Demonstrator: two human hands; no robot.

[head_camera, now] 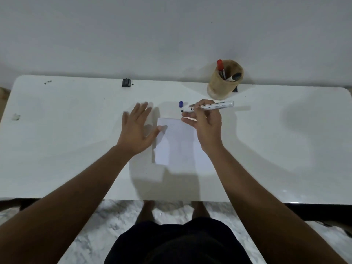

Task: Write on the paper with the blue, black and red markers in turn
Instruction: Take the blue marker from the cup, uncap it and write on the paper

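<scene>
Pretty early in this one, I'd say. The right hand [204,123] is pinching the uncapped blue marker [209,107] between thumb and fingers, tip pointing left and hovering just past the far edge of the paper [177,141], not touching it as far as I can tell. The blue cap [181,104] sits on the tabletop [66,130] just left of that tip.

The left hand [136,130] is spread flat with the fingers splayed, thumb tip resting at the paper's left edge, looks like it's there to steady the sheet. The paper lies between the two hands and looks blank to me, no ink visible.

The red marker [220,66] and the black marker [235,76] are standing capped in the pen holder [222,86], beyond the right hand. So blue is barely started, and black and red are untouched.
</scene>
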